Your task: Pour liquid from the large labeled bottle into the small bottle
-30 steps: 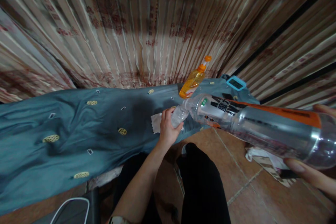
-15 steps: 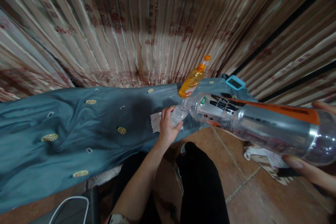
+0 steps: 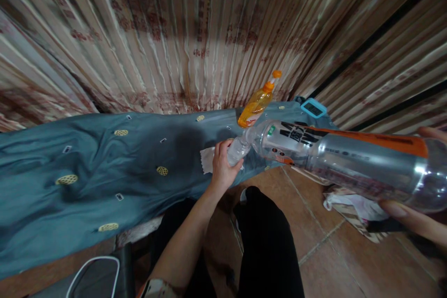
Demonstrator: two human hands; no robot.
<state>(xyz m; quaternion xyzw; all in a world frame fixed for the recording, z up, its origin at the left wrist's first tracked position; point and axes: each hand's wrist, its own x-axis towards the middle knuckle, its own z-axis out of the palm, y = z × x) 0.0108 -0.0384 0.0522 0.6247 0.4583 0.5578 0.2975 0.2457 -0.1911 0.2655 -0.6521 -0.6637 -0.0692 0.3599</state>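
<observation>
My left hand (image 3: pixel 224 165) is closed around a small clear plastic bottle (image 3: pixel 239 147), which stands upright on a white paper napkin (image 3: pixel 207 160). At the right edge, my right hand (image 3: pixel 415 219) grips the base end of a large clear bottle (image 3: pixel 363 163) with an orange and silver label. That bottle lies almost level, its neck meeting the mouth of the small bottle. Whether liquid passes between them I cannot make out. Just behind stands a dish soap bottle (image 3: pixel 256 106) with orange liquid and an orange cap.
A teal patterned cloth (image 3: pixel 139 149) covers the long surface. A blue-framed digital clock (image 3: pixel 313 108) stands at its far right end. Pleated curtains (image 3: pixel 167 46) hang behind. White and striped cloth (image 3: pixel 359 209) lies on the tiled floor (image 3: pixel 314 251). A white cable (image 3: pixel 94 260) is at lower left.
The base end of the large bottle has risen slightly. Both hands keep their grip, and the necks still meet. The view has shifted a little.
</observation>
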